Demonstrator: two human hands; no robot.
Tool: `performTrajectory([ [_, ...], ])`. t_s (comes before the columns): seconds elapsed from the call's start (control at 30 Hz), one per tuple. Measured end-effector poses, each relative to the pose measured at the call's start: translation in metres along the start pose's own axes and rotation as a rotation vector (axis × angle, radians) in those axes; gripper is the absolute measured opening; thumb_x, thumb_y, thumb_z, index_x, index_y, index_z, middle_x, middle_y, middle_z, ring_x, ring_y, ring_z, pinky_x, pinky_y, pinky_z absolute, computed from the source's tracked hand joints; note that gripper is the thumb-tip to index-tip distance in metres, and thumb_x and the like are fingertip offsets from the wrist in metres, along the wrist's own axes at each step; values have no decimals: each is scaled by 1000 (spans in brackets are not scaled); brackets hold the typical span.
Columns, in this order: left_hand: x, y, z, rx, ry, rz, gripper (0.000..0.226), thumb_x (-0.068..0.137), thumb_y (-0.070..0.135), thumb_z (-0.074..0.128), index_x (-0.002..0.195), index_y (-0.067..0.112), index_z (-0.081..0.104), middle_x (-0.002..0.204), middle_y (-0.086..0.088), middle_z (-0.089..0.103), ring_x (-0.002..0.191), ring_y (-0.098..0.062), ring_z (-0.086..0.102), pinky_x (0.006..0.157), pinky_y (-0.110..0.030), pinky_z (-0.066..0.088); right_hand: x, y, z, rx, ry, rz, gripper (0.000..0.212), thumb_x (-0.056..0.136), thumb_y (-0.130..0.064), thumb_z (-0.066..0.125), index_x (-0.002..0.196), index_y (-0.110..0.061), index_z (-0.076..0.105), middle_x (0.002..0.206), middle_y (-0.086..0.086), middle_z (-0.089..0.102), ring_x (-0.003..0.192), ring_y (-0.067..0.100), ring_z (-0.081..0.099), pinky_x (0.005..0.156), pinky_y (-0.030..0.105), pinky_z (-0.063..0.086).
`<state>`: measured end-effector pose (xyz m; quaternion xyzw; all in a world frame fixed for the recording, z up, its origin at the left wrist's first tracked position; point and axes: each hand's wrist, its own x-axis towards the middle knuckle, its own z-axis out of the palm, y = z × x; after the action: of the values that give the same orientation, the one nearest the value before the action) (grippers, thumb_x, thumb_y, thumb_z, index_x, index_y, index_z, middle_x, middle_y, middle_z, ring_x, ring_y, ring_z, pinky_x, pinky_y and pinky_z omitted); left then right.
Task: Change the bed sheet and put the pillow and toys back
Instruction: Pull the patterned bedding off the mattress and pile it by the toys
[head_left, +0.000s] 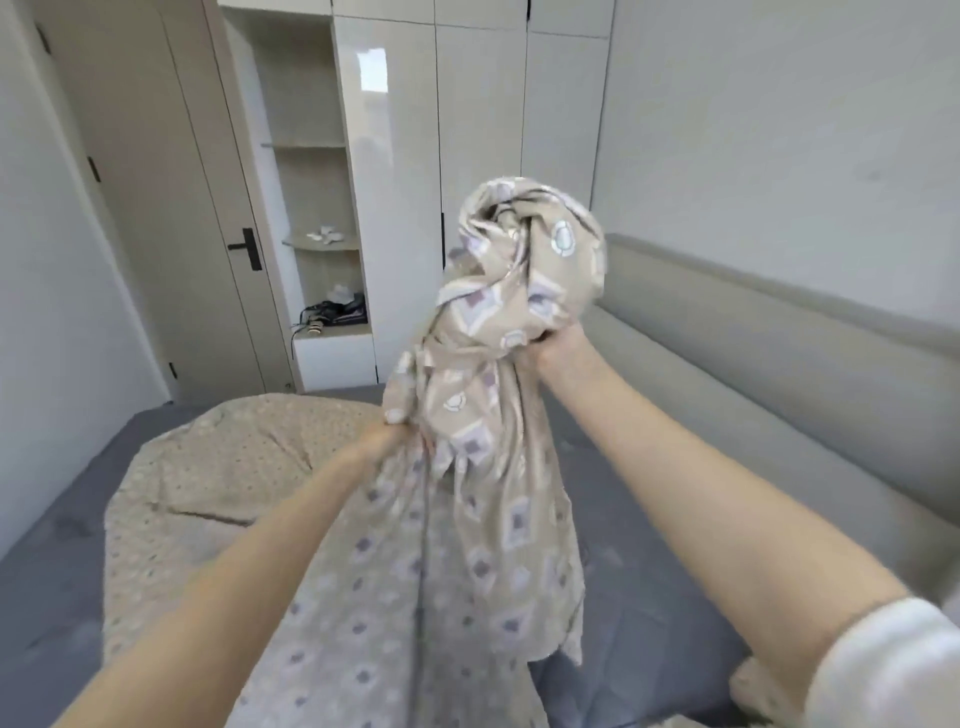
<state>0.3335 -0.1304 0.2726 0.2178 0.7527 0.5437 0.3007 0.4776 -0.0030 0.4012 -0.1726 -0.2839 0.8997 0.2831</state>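
Observation:
A beige bed sheet (498, 322) with purple squares and pale round motifs is bunched up in the air over the bed. My right hand (553, 345) grips the balled upper part, which covers most of its fingers. My left hand (389, 436) grips a lower fold, and the rest of the sheet hangs down toward me. A beige dotted quilt (208, 483) lies spread on the left of the grey mattress (639, 618). No pillow or toys are in view.
A grey padded headboard (779, 353) runs along the right. Beyond the bed stand white wardrobes (478, 130) and open shelves (317, 244) with small items. A closed door (156, 208) is at the left.

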Motion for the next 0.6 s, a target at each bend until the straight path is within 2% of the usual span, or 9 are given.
performTrajectory([
  [0.07, -8, 29, -3, -255, -56, -92, 16, 97, 10, 48, 90, 2, 61, 68, -10, 70, 57, -20, 68, 45, -27, 55, 12, -6, -17, 88, 65, -5, 39, 97, -33, 43, 125, -10, 59, 133, 12, 56, 122, 31, 53, 95, 45, 43],
  [0.13, -9, 67, -5, -380, -74, -16, 26, 97, 9, 45, 75, 4, 58, 54, -6, 67, 45, -14, 64, 39, -22, 51, 27, -1, -36, 80, 190, -13, 34, 98, -29, 44, 121, -10, 61, 127, 11, 59, 102, 30, 61, 88, 43, 48],
  [0.23, -20, 122, 8, -367, -136, 84, 15, 94, 6, 46, 86, 7, 59, 67, -8, 67, 56, -18, 65, 54, -27, 56, 44, 17, -60, -114, 375, -64, 34, 101, -25, 42, 125, -9, 59, 120, 10, 62, 98, 28, 64, 81, 39, 54],
  [0.3, -26, 148, 18, -380, -170, 124, 15, 92, 2, 44, 86, 6, 58, 64, -9, 66, 53, -19, 65, 52, -26, 55, 45, 21, -73, -364, 410, -89, 18, 99, -17, 44, 109, -12, 58, 100, 9, 61, 71, 19, 66, 57, 30, 54],
  [0.33, -29, 156, 21, -386, -167, 132, 18, 92, 1, 43, 81, 6, 56, 56, -7, 65, 47, -16, 64, 46, -23, 53, 41, 21, -78, -527, 361, -58, 14, 95, -11, 49, 108, -15, 54, 92, 8, 58, 58, 13, 61, 45, 25, 49],
  [0.4, -30, 168, 28, -375, -167, 148, 22, 92, 0, 43, 75, 7, 53, 46, -4, 62, 38, -14, 61, 39, -21, 50, 31, 21, -89, -769, 148, -1, 51, 85, 7, 54, 122, -22, 35, 95, 5, 59, 63, 12, 63, 43, 25, 48],
  [0.47, -33, 173, 38, -341, -210, 156, 22, 92, -1, 43, 74, 6, 54, 46, -4, 62, 39, -14, 61, 38, -22, 50, 18, 21, -93, -827, -130, 69, 61, 83, 13, 55, 123, -25, 31, 108, 2, 64, 90, 16, 66, 67, 37, 57],
  [0.53, -32, 171, 50, -296, -268, 152, 18, 91, -1, 45, 78, 5, 56, 50, -5, 64, 43, -14, 63, 42, -23, 52, 7, 22, -91, -909, -377, 168, 36, 84, 3, 64, 115, -14, 57, 119, 5, 67, 113, 21, 61, 97, 44, 48],
  [0.6, -32, 168, 61, -270, -356, 142, 15, 90, 0, 48, 81, 4, 59, 59, -6, 67, 52, -16, 65, 52, -23, 56, 2, 25, -90, -870, -497, 203, 39, 82, -5, 72, 120, -6, 62, 122, 10, 66, 118, 24, 59, 100, 41, 47],
])
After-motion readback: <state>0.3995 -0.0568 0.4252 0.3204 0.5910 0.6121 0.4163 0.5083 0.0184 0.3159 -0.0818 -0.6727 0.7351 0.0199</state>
